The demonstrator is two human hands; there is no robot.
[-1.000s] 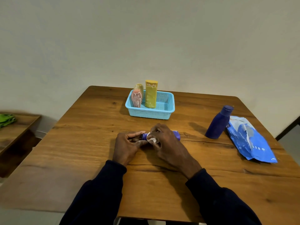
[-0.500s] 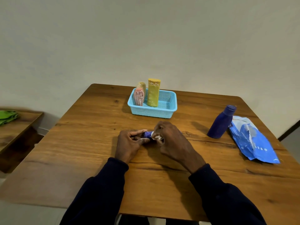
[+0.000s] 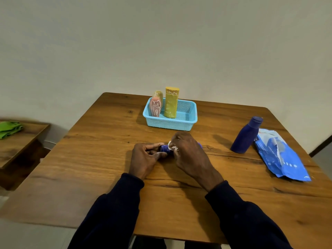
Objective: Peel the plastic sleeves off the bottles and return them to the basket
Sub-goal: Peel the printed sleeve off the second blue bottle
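A small blue bottle [image 3: 164, 148] lies on its side on the wooden table [image 3: 100, 164], mostly hidden between my hands. My left hand [image 3: 145, 158] grips its left end. My right hand [image 3: 188, 153] covers the rest and pinches a white strip of peeled sleeve [image 3: 172, 147]. Behind them stands a light-blue basket [image 3: 186, 121] holding a tall yellow bottle [image 3: 171, 102], a pink bottle [image 3: 156, 106] and a third bottle behind the pink one. A dark blue bottle [image 3: 246, 135] stands upright at the right, bare of any sleeve.
A crumpled blue and white plastic sleeve [image 3: 280, 155] lies on the table just right of the dark blue bottle. A lower wooden side table [image 3: 23, 141] at the left carries a green cloth [image 3: 9, 128]. A plain wall stands behind.
My hands stay on the small blue bottle; the right hand's fingers have shifted on the white strip of sleeve. The view has moved slightly. Nothing else has moved.
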